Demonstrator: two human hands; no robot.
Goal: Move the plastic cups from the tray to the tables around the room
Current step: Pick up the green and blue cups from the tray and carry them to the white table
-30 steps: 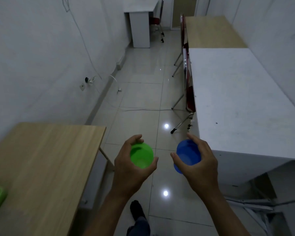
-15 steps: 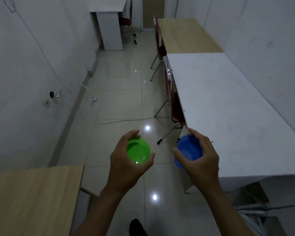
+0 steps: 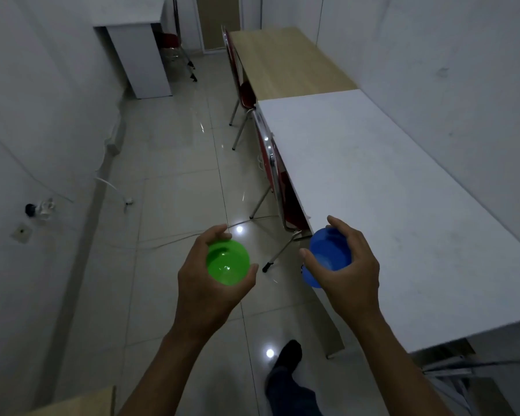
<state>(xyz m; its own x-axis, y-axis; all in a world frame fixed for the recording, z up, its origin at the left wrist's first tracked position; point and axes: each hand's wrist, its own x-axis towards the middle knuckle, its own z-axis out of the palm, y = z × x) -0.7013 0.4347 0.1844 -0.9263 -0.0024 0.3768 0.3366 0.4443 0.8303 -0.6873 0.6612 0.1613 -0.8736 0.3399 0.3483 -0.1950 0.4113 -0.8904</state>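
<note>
At lower centre of the frame, the left hand (image 3: 206, 283) grips a round green plastic cup (image 3: 228, 262), fingers curled over its far rim and thumb pressed to its near side; the cup's open mouth faces the camera. To its right, the right hand (image 3: 347, 274) grips a round blue plastic cup (image 3: 327, 253) in like manner, fingers over the top and thumb on the left wall. Both cups are carried in the air, above the glossy pale tiled floor (image 3: 174, 163), the blue one just beside the near edge of the long white worktop (image 3: 388, 187) running along the right of the frame. Beyond it, upper centre, a light wood worktop (image 3: 285, 61) abuts its far end. Two red chairs with chrome legs are tucked along these worktops: one (image 3: 272, 175) at the white worktop, one (image 3: 240, 85) at the wood one. A white desk (image 3: 138, 46) stands against the wall at upper left. A corner of another wood worktop (image 3: 81, 403) shows at bottom left. A dark shoe and trouser leg (image 3: 285, 376) appear at bottom centre.
</note>
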